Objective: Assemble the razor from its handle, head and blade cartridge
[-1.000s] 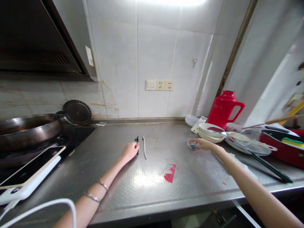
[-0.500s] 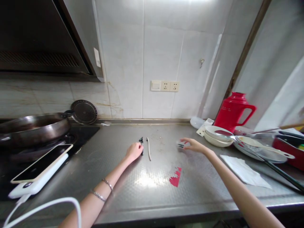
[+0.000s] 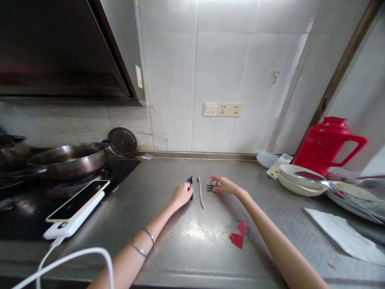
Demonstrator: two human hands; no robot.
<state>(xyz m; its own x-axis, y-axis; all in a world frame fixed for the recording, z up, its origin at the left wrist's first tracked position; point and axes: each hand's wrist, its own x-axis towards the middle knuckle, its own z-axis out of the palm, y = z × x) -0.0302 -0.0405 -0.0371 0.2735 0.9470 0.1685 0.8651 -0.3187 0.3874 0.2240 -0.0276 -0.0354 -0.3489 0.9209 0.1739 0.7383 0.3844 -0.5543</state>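
The left hand (image 3: pixel 182 194) is grasping a black tool (image 3: pixel 190 180), and the right hand (image 3: pixel 225 186) is pinching a small striped object (image 3: pixel 209 187).

Black slim object (image 3: pixel 190 180), dark-striped small object (image 3: pixel 209 187), whitish stick (image 3: pixel 200 193), red thermos flask (image 3: pixel 325 144), red patch (image 3: pixel 238 237), finely patterned grey countertop (image 3: pixel 159 178)

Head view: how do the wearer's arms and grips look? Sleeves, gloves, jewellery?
Left grip and right grip are ungloved. No sleeve shows on the left forearm or right forearm. Two silvery bracelets circle the left forearm, slightly apart; none shows on the right.
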